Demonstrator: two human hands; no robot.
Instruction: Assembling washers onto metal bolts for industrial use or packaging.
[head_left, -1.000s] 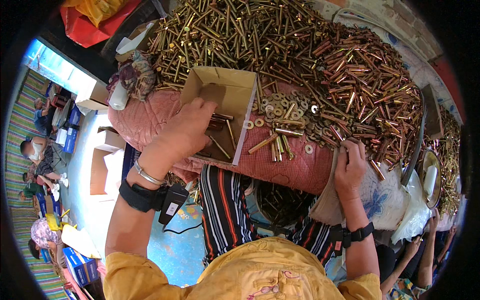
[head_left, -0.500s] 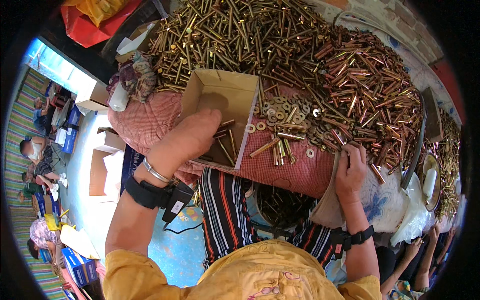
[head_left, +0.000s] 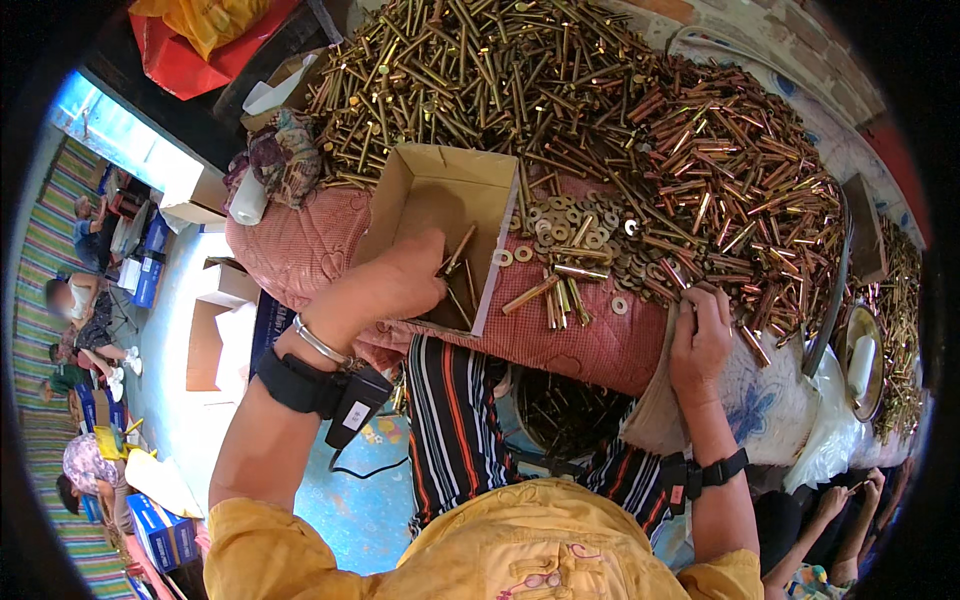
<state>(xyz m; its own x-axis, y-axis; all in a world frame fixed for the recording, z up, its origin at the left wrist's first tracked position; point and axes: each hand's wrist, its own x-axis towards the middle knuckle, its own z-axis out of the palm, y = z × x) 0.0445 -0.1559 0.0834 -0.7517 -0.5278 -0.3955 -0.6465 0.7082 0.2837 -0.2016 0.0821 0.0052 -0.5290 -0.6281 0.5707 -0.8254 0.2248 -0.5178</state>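
Note:
My left hand (head_left: pixel 395 280) reaches into an open cardboard box (head_left: pixel 497 240) in front of me, its fingers curled downward and mostly hidden. Several long brass-coloured bolts (head_left: pixel 459 249) lean in the box right beside those fingers; whether any is gripped cannot be made out. My right hand (head_left: pixel 702 335) rests at the edge of the red quilted cloth (head_left: pixel 600 350), beside the pile of metal sleeves (head_left: pixel 740 170). Its fingers are bent and pressed together, and what they hold is hidden. Between the hands lie flat washers (head_left: pixel 590 225) and a small group of loose bolts and sleeves (head_left: pixel 565 300).
A large heap of bolts (head_left: pixel 470 80) covers the far side. A dark basin (head_left: pixel 565 410) stands below the cloth, between my knees. At right are a curved metal strip (head_left: pixel 838 290), a round dish (head_left: pixel 862 330) and clear plastic (head_left: pixel 825 430). Other people sit at the far left and lower right.
My left hand has moved slightly lower and right inside the box, and the bolts beside it have shifted, one now tilted up. My right hand stays where it was.

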